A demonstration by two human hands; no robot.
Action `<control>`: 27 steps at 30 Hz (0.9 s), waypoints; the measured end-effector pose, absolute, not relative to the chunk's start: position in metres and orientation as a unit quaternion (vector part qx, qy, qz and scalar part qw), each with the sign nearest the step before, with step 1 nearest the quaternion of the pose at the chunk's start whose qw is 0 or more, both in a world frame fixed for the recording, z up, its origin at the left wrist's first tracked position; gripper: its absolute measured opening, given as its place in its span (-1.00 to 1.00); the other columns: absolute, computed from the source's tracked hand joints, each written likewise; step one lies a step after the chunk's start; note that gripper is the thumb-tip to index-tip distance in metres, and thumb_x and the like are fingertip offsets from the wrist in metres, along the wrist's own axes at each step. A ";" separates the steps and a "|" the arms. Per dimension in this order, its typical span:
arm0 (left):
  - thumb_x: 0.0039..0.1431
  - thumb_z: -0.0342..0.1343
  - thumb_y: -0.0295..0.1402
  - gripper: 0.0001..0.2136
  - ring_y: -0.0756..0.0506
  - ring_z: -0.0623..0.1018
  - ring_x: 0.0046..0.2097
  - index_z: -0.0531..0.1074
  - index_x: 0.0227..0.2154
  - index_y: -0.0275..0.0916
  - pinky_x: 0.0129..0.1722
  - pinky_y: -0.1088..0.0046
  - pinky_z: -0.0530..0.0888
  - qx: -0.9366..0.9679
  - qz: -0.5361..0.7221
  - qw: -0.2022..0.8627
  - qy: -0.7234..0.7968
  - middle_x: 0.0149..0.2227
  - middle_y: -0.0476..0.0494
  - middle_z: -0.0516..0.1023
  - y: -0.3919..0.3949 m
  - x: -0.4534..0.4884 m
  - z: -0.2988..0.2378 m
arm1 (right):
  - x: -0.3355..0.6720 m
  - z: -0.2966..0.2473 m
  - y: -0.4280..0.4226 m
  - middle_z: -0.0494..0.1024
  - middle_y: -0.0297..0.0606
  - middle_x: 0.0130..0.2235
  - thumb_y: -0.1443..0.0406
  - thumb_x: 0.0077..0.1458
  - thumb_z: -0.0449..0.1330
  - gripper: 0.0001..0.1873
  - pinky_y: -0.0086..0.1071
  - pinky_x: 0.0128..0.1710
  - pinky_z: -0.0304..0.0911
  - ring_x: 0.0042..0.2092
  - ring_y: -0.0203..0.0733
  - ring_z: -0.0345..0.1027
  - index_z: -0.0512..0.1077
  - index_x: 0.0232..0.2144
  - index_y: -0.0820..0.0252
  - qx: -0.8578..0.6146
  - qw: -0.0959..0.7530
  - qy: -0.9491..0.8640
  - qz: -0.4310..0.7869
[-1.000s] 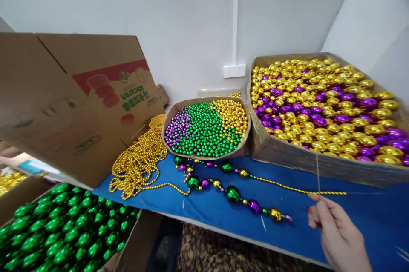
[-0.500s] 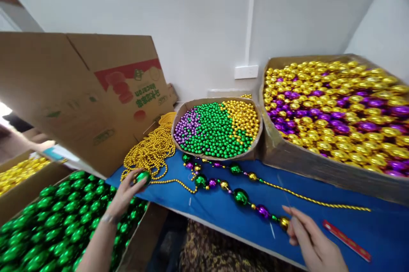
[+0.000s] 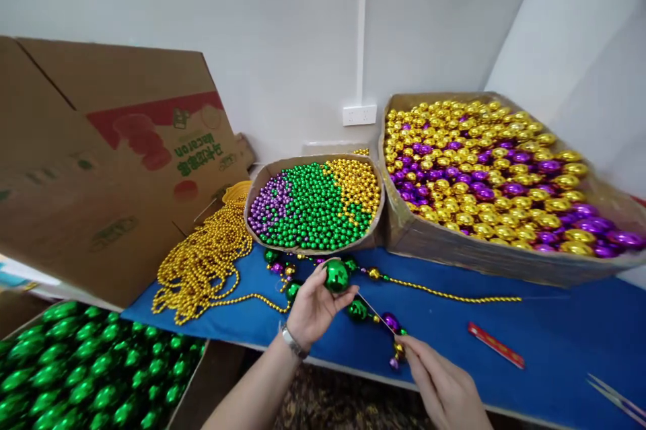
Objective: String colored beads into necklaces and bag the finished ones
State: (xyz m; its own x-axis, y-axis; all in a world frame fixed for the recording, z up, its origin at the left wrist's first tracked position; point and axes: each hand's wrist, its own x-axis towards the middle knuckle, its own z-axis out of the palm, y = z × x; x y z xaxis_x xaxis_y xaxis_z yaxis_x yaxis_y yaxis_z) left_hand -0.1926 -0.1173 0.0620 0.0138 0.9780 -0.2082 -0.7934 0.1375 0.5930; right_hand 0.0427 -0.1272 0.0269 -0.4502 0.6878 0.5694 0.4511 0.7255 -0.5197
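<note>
In my left hand (image 3: 315, 309) is a large shiny green bead (image 3: 337, 275), held between thumb and fingers above the blue table. My right hand (image 3: 439, 379) pinches a long thin needle (image 3: 376, 313), whose far end points up and left to the green bead. Whether the tip is inside the bead's hole I cannot tell. Beside my right fingertips hangs a strand of beads, with a purple bead (image 3: 390, 321), a gold one (image 3: 398, 350) and a small lilac one (image 3: 394, 363). Part of the strand, with a green bead (image 3: 357, 309), lies behind my left hand.
A box of small purple, green and gold beads (image 3: 313, 208) stands at the back. A large box of gold and purple beads (image 3: 479, 174) is on the right, green beads (image 3: 95, 369) lower left. Gold bead chains (image 3: 206, 262), a red strip (image 3: 496, 345) and tweezers (image 3: 616, 400) lie on the table (image 3: 555, 336).
My left hand has come from beside the green bead box to the middle, carrying the green bead. My right hand has moved left, with the needle tilted towards that bead. The view has turned right.
</note>
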 end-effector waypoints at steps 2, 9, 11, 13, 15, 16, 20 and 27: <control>0.09 0.12 -0.32 -0.72 -0.22 0.54 -0.13 0.31 -0.13 -0.24 -0.12 0.22 0.44 0.143 0.645 0.693 0.288 -0.23 -0.16 0.54 -0.117 -0.187 0.060 | 0.043 0.028 -0.128 0.60 -0.24 -0.26 0.33 0.22 -0.05 -0.74 -0.54 -0.34 0.42 -0.28 -0.25 0.53 0.39 -0.13 0.16 -0.337 0.396 -0.842 0.146; 0.09 0.08 -0.31 -0.66 -0.12 0.56 -0.31 0.33 -0.06 -0.27 -0.45 0.49 0.43 0.182 0.630 0.702 0.278 -0.21 -0.21 0.51 -0.117 -0.187 0.059 | 0.047 0.023 -0.123 0.60 -0.23 -0.25 0.30 0.21 -0.04 -0.72 -0.45 -0.31 0.44 -0.28 -0.20 0.53 0.42 -0.13 0.15 -0.356 0.403 -0.837 0.105; 0.10 0.04 -0.26 -0.61 -0.09 0.54 -0.38 0.31 -0.01 -0.28 -0.55 0.54 0.37 0.190 0.620 0.710 0.273 -0.21 -0.24 0.51 -0.118 -0.190 0.060 | 0.051 0.022 -0.121 0.60 -0.25 -0.24 0.29 0.21 -0.03 -0.72 -0.44 -0.30 0.44 -0.27 -0.19 0.52 0.42 -0.12 0.15 -0.358 0.407 -0.835 0.098; 0.11 0.02 -0.24 -0.63 -0.08 0.53 -0.41 0.32 -0.03 -0.26 -0.56 0.55 0.36 0.186 0.618 0.712 0.278 -0.23 -0.24 0.52 -0.118 -0.191 0.061 | 0.054 0.023 -0.119 0.60 -0.26 -0.23 0.29 0.21 -0.02 -0.72 -0.44 -0.27 0.44 -0.26 -0.21 0.52 0.42 -0.10 0.14 -0.350 0.407 -0.838 0.094; 0.11 0.02 -0.24 -0.68 -0.08 0.54 -0.38 0.35 -0.09 -0.25 -0.51 0.53 0.39 0.174 0.621 0.708 0.287 -0.25 -0.24 0.53 -0.118 -0.191 0.061 | 0.054 0.025 -0.119 0.60 -0.27 -0.24 0.30 0.21 -0.03 -0.71 -0.42 -0.25 0.44 -0.27 -0.21 0.52 0.42 -0.11 0.13 -0.344 0.405 -0.842 0.095; 0.11 0.02 -0.24 -0.70 -0.09 0.54 -0.36 0.36 -0.13 -0.24 -0.48 0.52 0.41 0.168 0.625 0.705 0.291 -0.26 -0.23 0.53 -0.118 -0.190 0.061 | 0.054 0.026 -0.119 0.60 -0.27 -0.25 0.30 0.21 -0.03 -0.71 -0.42 -0.25 0.44 -0.28 -0.21 0.52 0.43 -0.12 0.13 -0.344 0.402 -0.843 0.097; 0.11 0.03 -0.24 -0.73 -0.11 0.54 -0.27 0.37 -0.16 -0.25 -0.39 0.49 0.44 0.149 0.629 0.706 0.288 -0.26 -0.23 0.54 -0.119 -0.189 0.061 | 0.051 0.029 -0.119 0.61 -0.26 -0.29 0.30 0.22 -0.05 -0.70 -0.42 -0.29 0.44 -0.32 -0.22 0.53 0.46 -0.17 0.13 -0.341 0.396 -0.847 0.098; 0.15 0.01 -0.25 -0.75 -0.12 0.56 -0.27 0.38 -0.17 -0.27 -0.38 0.48 0.45 0.147 0.626 0.713 0.280 -0.27 -0.26 0.55 -0.118 -0.192 0.059 | 0.053 0.026 -0.119 0.61 -0.25 -0.28 0.31 0.22 -0.05 -0.72 -0.44 -0.37 0.43 -0.32 -0.21 0.52 0.45 -0.17 0.14 -0.336 0.392 -0.852 0.088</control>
